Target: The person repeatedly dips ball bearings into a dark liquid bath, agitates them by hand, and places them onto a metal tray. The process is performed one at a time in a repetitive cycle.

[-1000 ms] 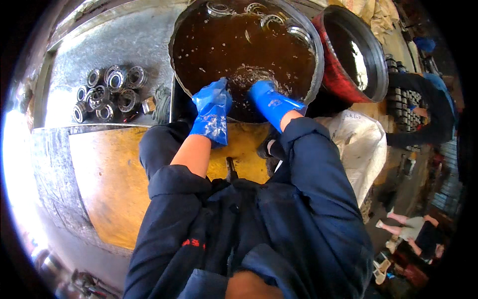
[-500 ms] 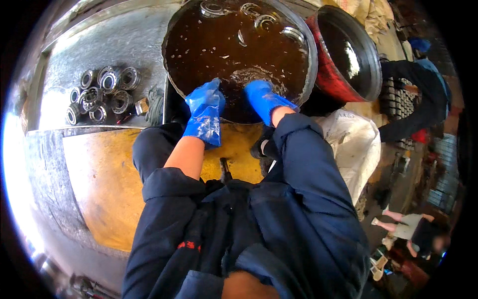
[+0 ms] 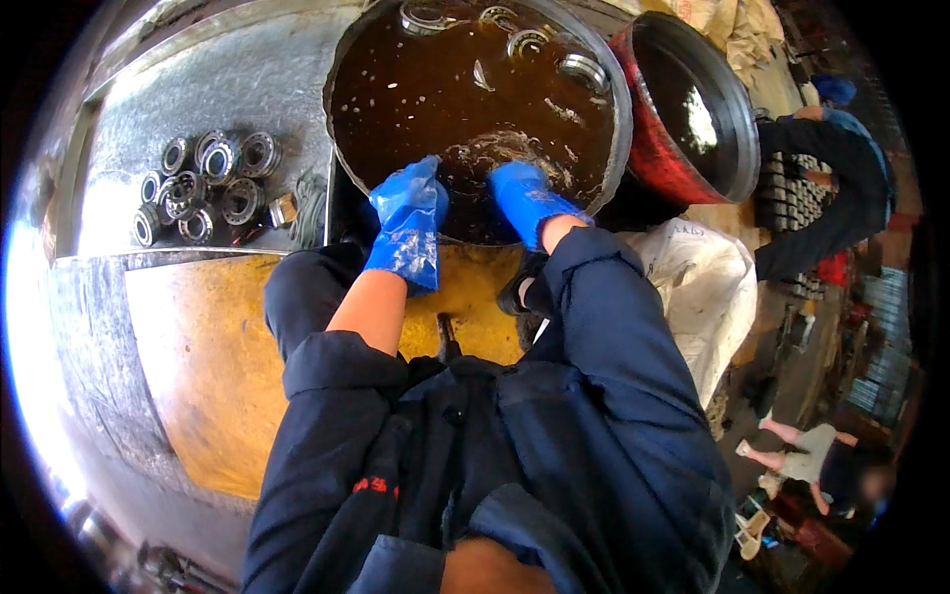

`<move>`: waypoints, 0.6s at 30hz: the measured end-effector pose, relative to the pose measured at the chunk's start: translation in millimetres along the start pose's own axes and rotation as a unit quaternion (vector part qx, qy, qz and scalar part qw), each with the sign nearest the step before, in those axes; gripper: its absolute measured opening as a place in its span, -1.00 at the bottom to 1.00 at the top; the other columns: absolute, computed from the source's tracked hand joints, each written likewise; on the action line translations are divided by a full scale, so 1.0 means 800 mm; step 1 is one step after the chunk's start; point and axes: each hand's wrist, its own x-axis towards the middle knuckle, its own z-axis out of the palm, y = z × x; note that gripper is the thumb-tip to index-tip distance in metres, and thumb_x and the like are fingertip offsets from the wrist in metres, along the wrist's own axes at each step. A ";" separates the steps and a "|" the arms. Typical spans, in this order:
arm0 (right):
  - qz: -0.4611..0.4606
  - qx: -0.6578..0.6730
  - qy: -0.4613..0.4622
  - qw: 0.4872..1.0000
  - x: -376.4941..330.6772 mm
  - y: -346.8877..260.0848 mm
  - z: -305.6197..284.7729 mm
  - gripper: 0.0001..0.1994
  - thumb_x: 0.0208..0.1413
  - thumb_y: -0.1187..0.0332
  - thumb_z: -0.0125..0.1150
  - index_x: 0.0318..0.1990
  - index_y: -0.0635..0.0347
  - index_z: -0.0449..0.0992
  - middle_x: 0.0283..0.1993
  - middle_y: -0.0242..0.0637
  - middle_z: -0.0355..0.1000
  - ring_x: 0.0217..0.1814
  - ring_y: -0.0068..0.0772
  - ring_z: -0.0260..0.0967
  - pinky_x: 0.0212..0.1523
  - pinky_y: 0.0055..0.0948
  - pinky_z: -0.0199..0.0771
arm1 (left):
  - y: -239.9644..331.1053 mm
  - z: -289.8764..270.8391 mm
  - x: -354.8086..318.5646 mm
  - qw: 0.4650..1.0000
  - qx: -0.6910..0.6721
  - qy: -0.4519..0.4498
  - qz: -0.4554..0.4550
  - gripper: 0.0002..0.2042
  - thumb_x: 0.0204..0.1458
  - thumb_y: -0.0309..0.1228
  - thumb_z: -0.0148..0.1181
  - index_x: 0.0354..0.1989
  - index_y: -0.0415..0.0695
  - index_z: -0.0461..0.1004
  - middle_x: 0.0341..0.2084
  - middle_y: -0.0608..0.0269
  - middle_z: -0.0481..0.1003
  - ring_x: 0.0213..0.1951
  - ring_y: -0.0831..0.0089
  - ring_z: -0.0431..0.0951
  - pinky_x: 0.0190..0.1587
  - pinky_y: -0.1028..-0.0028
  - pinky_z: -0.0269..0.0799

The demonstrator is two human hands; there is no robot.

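A round drum [image 3: 332,109] holds brown, murky liquid, and both my hands wear blue rubber gloves at its near side. My left hand [image 3: 408,196] is over the near rim, its fingers curled downward and closed; whatever they grip is hidden. My right hand [image 3: 522,193] dips into the liquid by the near right rim, its fingers out of sight below the surface. Foam and ripples [image 3: 505,150] lie just beyond the hands. Toward the far side, a ring-shaped metal bearing [image 3: 584,69] and another bearing [image 3: 526,43] sit partly submerged with several more.
At left, several bearings [image 3: 240,202] lie grouped on a metal tray [image 3: 287,89] beside a dark cloth [image 3: 309,210]. A red drum [image 3: 648,119] with dark liquid stands at right, above a white sack [image 3: 693,287]. Another person [image 3: 841,188] bends over stacked parts; one more [image 3: 826,460] is farther off.
Foam and ripples beyond my right hand have spread, with new streaks toward the right side of the liquid. My hands have hardly moved. The bending person's arm has shifted.
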 end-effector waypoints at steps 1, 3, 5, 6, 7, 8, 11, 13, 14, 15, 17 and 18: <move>-0.006 0.000 0.000 1.000 -0.004 0.003 0.000 -0.63 0.15 0.20 0.24 0.11 -0.03 0.63 0.17 -0.15 0.54 0.18 -0.07 0.53 0.08 -0.21 0.56 | -0.007 -0.002 0.000 1.000 0.004 0.002 -0.005 -0.64 0.04 -0.30 0.18 0.05 0.18 0.61 -0.15 0.14 0.66 -0.10 0.09 0.65 -0.02 0.12 0.54; -0.107 -0.039 -0.064 0.992 -0.017 -0.004 -0.007 -0.62 0.19 0.20 0.18 0.14 -0.02 0.60 0.20 -0.12 0.52 0.21 -0.06 0.50 0.12 -0.22 0.54 | -0.021 -0.002 -0.003 1.000 -0.003 0.002 -0.005 -0.64 0.03 -0.30 0.20 0.05 0.17 0.62 -0.14 0.15 0.66 -0.10 0.10 0.65 -0.01 0.14 0.55; -0.177 -0.046 -0.129 0.975 -0.021 -0.007 -0.017 -0.61 0.23 0.23 0.13 0.18 -0.03 0.58 0.23 -0.12 0.50 0.25 -0.07 0.48 0.18 -0.17 0.50 | -0.016 -0.005 -0.006 1.000 0.004 0.009 0.003 -0.65 0.07 -0.31 0.14 0.05 0.18 0.62 -0.15 0.15 0.66 -0.10 0.10 0.66 -0.01 0.12 0.54; -0.064 -0.005 -0.087 0.994 -0.016 -0.025 -0.016 -0.60 0.23 0.22 0.13 0.20 -0.04 0.56 0.25 -0.12 0.48 0.28 -0.07 0.46 0.21 -0.09 0.47 | -0.014 -0.006 -0.006 1.000 0.010 0.016 0.010 -0.66 0.10 -0.31 0.09 0.04 0.18 0.62 -0.16 0.15 0.66 -0.10 0.09 0.66 -0.01 0.11 0.53; 0.060 0.036 -0.042 0.997 -0.010 -0.029 -0.012 -0.59 0.23 0.20 0.13 0.23 -0.05 0.55 0.28 -0.12 0.47 0.30 -0.07 0.44 0.24 -0.02 0.44 | -0.005 -0.006 -0.005 1.000 0.007 0.014 0.016 -0.66 0.10 -0.31 0.09 0.04 0.18 0.62 -0.16 0.15 0.66 -0.10 0.09 0.66 -0.01 0.11 0.53; 0.012 -0.029 -0.099 0.995 0.007 -0.033 -0.013 -0.58 0.27 0.18 0.09 0.25 -0.05 0.53 0.32 -0.13 0.44 0.34 -0.05 0.41 0.26 0.10 0.40 | 0.000 -0.006 -0.003 1.000 0.006 0.002 0.008 -0.67 0.11 -0.31 0.09 0.04 0.18 0.62 -0.15 0.15 0.66 -0.09 0.09 0.66 0.00 0.11 0.53; -0.136 -0.216 -0.158 0.954 0.013 -0.035 -0.010 -0.57 0.31 0.18 0.04 0.29 -0.03 0.49 0.34 -0.12 0.42 0.36 -0.07 0.39 0.27 0.09 0.39 | -0.004 -0.002 -0.001 1.000 0.008 -0.010 -0.003 -0.65 0.08 -0.29 0.13 0.06 0.19 0.61 -0.13 0.16 0.66 -0.09 0.09 0.65 0.01 0.11 0.53; -0.123 -0.162 -0.109 0.973 0.002 -0.018 -0.008 -0.58 0.28 0.20 0.08 0.25 -0.01 0.52 0.29 -0.09 0.45 0.31 -0.05 0.43 0.25 0.02 0.42 | -0.013 0.002 -0.001 1.000 0.011 -0.009 -0.007 -0.63 0.04 -0.27 0.18 0.07 0.21 0.60 -0.14 0.17 0.66 -0.10 0.08 0.65 0.00 0.12 0.54; -0.105 -0.106 -0.058 0.987 -0.007 -0.004 -0.007 -0.60 0.25 0.22 0.11 0.21 0.01 0.55 0.24 -0.05 0.48 0.26 -0.02 0.46 0.22 -0.05 0.46 | -0.016 0.003 0.000 1.000 0.011 -0.005 -0.008 -0.62 0.04 -0.27 0.17 0.08 0.21 0.60 -0.14 0.17 0.66 -0.10 0.08 0.65 0.00 0.12 0.54; -0.097 -0.079 -0.033 0.992 -0.011 -0.002 -0.005 -0.61 0.23 0.23 0.13 0.19 0.02 0.57 0.21 -0.03 0.49 0.24 -0.01 0.48 0.21 -0.08 0.47 | -0.020 0.004 0.000 1.000 0.012 -0.001 -0.009 -0.62 0.04 -0.26 0.17 0.08 0.22 0.60 -0.14 0.17 0.66 -0.10 0.08 0.65 0.00 0.12 0.54; -0.078 -0.020 -0.007 0.997 -0.024 0.000 -0.007 -0.59 0.11 0.23 0.23 0.13 0.03 0.62 0.17 -0.05 0.53 0.19 -0.02 0.52 0.17 -0.12 0.51 | -0.015 -0.001 -0.001 1.000 0.013 0.000 -0.011 -0.63 0.04 -0.27 0.17 0.07 0.22 0.60 -0.15 0.16 0.66 -0.10 0.07 0.65 -0.01 0.12 0.54; -0.070 0.009 -0.006 0.998 -0.030 -0.002 -0.009 -0.57 -0.01 0.23 0.31 0.08 0.02 0.65 0.14 -0.08 0.55 0.17 -0.03 0.53 0.14 -0.13 0.53 | -0.015 -0.003 -0.002 1.000 0.014 0.002 -0.014 -0.63 0.04 -0.27 0.17 0.07 0.22 0.60 -0.15 0.16 0.66 -0.10 0.07 0.65 -0.01 0.12 0.54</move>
